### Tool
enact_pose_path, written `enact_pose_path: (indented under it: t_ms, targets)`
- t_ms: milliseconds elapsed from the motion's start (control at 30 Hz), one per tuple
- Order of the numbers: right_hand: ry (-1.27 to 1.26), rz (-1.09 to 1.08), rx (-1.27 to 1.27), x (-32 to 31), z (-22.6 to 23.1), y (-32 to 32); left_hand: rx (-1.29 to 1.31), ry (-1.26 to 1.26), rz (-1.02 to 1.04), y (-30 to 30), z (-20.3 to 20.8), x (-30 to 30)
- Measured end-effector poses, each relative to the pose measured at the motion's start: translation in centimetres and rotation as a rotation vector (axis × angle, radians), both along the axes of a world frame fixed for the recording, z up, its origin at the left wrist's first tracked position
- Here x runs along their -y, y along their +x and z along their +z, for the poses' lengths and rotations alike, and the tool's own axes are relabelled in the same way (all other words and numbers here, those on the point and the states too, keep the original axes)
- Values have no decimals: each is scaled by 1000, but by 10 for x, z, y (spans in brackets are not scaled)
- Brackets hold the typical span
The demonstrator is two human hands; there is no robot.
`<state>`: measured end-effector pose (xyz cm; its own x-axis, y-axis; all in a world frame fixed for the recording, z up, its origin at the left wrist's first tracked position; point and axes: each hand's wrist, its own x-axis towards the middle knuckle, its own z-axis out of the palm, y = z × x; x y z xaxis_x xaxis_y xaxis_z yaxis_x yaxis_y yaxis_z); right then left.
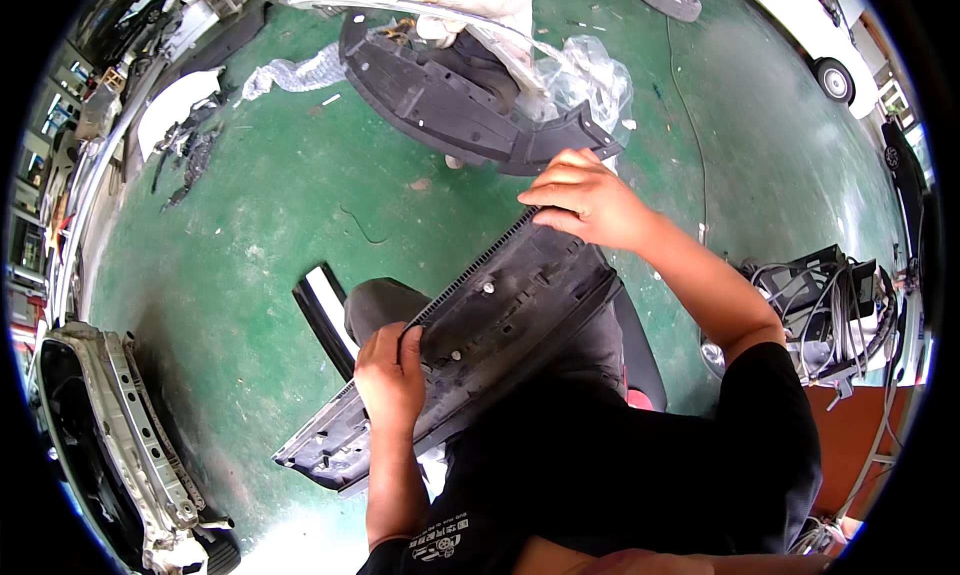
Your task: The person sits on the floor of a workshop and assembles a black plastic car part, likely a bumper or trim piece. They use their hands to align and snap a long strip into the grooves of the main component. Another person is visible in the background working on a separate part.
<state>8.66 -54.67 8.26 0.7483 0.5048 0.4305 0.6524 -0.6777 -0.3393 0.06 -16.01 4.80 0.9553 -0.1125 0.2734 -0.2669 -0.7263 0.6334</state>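
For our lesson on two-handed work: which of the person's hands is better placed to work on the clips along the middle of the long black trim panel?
Probably the left hand: its fingers already rest on the ribbed edge of the black trim panel near its middle, beside the small fasteners. The right hand grips the panel's far end, seemingly steadying it.

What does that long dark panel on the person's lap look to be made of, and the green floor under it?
The long dark panel looks like moulded plastic: matt grey-black, dusty, with a fine ribbed edge and small moulded bosses. The left hand and right hand both grip it. The green floor seems to be painted or coated concrete, going by its scuffed, patchy sheen, though the base beneath cannot be told.
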Motion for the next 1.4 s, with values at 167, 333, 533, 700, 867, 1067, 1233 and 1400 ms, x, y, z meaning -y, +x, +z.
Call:
enact_pose_path:
  t_ms: [167, 333, 533, 700, 867, 1067, 1233, 1400]
  targets:
    - [38, 61, 42, 1, 4, 7, -35, -11, -19, 2, 1, -2]
    - [97, 123, 106, 10, -6, 11, -54, 4, -16, 4, 1, -1]
    - [56, 148, 214, 14, -18, 15, -69, 25, -39, 9, -2, 0]
    - [-77, 226, 153, 16, 3, 21, -62, 6, -49, 11, 3, 0]
    - [-203, 275, -32, 12, 26, 29, -49, 11, -57, 11, 5, 3]
    - [70, 265, -271, 14, 26, 32, -95, -17, -28, 11, 5, 0]
    - [141, 183, -76, 7, 7, 20, -111, -49, -5, 11, 5, -1]
    - [-131, 91, 250, 0, 9, 11, -98, -24, -7, 11, 5, 0]
